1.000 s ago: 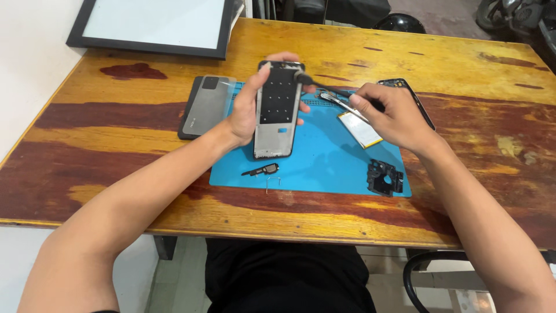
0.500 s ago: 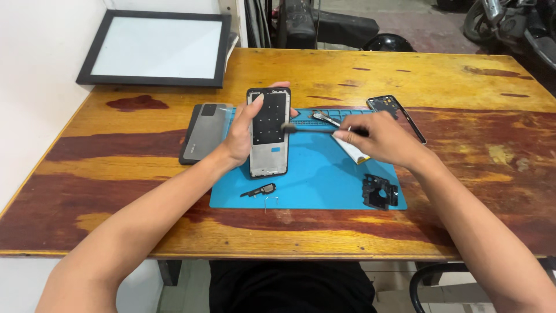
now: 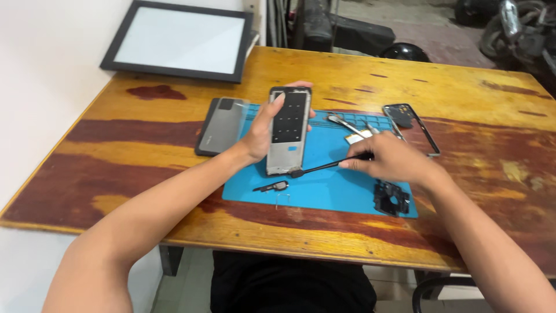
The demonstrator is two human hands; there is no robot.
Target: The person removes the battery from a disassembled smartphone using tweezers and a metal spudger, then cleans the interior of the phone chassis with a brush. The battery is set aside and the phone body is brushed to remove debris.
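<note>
In the head view, the left hand (image 3: 260,136) grips an opened phone frame (image 3: 288,131) by its edges, tilted up over the blue repair mat (image 3: 324,185). The right hand (image 3: 391,159) is closed on a thin black tool (image 3: 327,167); its tip touches the frame's lower end. Left of the mat lies a grey back cover (image 3: 223,124). A small black part (image 3: 272,186) lies on the mat, below the frame.
</note>
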